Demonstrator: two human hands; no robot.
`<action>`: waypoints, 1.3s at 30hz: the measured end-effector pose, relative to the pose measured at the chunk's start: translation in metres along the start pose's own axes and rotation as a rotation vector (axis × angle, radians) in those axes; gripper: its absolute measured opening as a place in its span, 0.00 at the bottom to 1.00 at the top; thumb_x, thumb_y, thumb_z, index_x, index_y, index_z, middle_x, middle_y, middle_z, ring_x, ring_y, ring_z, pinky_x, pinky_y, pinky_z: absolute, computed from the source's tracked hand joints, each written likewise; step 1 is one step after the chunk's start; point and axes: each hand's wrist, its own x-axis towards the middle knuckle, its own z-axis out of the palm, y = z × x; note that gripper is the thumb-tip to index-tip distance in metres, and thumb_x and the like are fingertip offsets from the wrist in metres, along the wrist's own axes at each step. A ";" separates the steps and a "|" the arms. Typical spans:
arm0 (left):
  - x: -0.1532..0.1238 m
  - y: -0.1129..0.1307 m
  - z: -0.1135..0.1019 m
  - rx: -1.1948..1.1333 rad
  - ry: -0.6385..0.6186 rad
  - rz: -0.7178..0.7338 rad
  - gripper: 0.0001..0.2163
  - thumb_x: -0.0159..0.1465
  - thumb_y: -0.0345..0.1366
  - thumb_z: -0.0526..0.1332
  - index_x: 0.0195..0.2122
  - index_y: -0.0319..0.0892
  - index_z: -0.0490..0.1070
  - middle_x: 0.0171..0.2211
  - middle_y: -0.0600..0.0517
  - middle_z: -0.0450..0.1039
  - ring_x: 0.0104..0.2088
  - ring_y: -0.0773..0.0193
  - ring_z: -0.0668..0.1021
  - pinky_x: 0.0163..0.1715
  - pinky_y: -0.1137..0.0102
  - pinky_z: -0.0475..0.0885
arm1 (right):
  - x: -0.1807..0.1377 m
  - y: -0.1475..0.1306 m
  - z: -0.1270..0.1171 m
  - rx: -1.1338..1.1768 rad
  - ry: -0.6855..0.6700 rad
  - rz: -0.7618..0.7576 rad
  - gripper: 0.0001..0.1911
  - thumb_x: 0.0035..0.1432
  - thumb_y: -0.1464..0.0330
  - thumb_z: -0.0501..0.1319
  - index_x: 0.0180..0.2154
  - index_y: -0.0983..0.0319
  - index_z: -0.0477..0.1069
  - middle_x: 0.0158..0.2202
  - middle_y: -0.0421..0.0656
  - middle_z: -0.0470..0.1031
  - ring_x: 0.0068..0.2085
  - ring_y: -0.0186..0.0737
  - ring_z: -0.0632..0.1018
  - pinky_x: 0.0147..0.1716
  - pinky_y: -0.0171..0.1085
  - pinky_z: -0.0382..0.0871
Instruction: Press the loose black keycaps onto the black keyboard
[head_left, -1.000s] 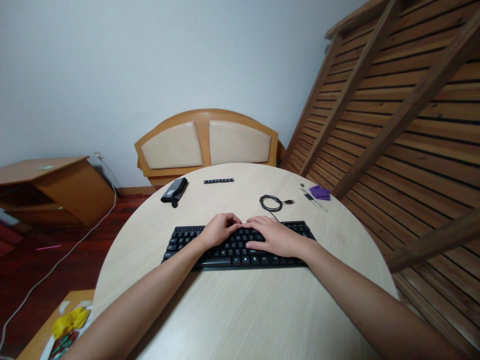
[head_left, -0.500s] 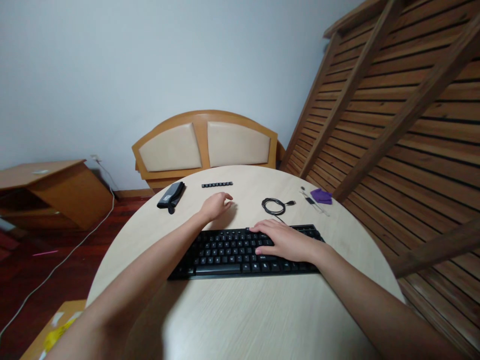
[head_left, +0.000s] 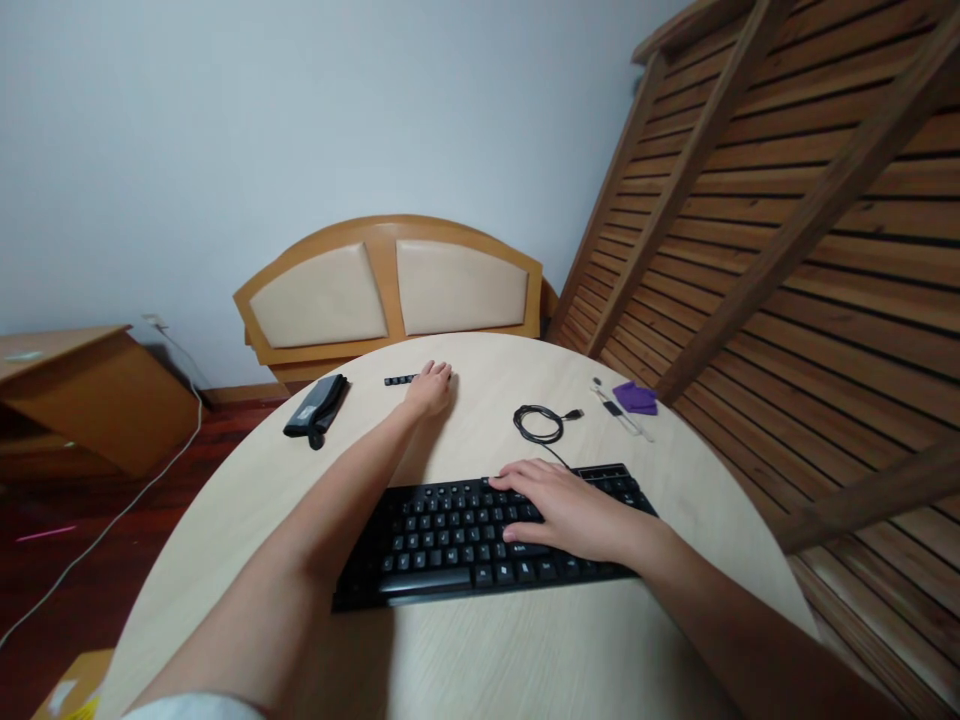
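Note:
A black keyboard (head_left: 450, 540) lies on the round pale wooden table (head_left: 525, 650) in front of me. My right hand (head_left: 562, 505) rests flat on its right half, fingers stretched over the keys. My left hand (head_left: 430, 387) is stretched to the far side of the table, over the right end of a short row of black keycaps (head_left: 399, 380). Its fingers are curled down onto the row; what they grip, if anything, is hidden.
A dark grey pouch (head_left: 315, 408) lies far left on the table. A coiled black cable (head_left: 541, 423), a purple cloth (head_left: 636, 397) and a small tool (head_left: 619, 410) lie far right. Behind the table stand a padded headboard (head_left: 390, 285) and slatted wooden frames (head_left: 787, 230).
My left hand left the keyboard and reached forward to the row of keycaps. My right hand stayed on the keyboard. The view shifted a little to the right.

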 end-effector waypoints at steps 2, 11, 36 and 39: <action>0.004 0.000 0.004 -0.003 -0.022 -0.014 0.24 0.66 0.27 0.52 0.64 0.38 0.59 0.67 0.42 0.59 0.69 0.47 0.55 0.63 0.54 0.59 | 0.000 0.000 0.000 0.006 -0.002 -0.002 0.28 0.59 0.54 0.65 0.59 0.55 0.68 0.57 0.47 0.71 0.57 0.52 0.71 0.58 0.49 0.63; -0.006 0.008 0.002 -0.048 -0.003 0.016 0.18 0.67 0.28 0.52 0.57 0.40 0.69 0.62 0.43 0.66 0.69 0.46 0.57 0.63 0.51 0.60 | 0.000 -0.001 0.001 0.000 -0.003 -0.004 0.27 0.60 0.55 0.65 0.58 0.56 0.69 0.57 0.47 0.72 0.57 0.52 0.71 0.58 0.49 0.63; -0.164 0.062 -0.034 -0.748 -0.015 -0.022 0.10 0.65 0.35 0.61 0.45 0.39 0.77 0.41 0.48 0.82 0.41 0.59 0.81 0.44 0.68 0.75 | 0.002 -0.001 0.007 -0.044 0.085 -0.125 0.25 0.59 0.57 0.64 0.56 0.60 0.69 0.54 0.50 0.73 0.55 0.52 0.72 0.56 0.50 0.65; -0.174 0.062 -0.031 -0.952 -0.039 -0.060 0.09 0.64 0.34 0.62 0.44 0.39 0.76 0.40 0.48 0.82 0.41 0.59 0.81 0.46 0.65 0.75 | 0.003 -0.002 0.009 -0.051 0.098 -0.121 0.26 0.59 0.57 0.64 0.56 0.59 0.68 0.54 0.50 0.73 0.54 0.51 0.73 0.56 0.50 0.65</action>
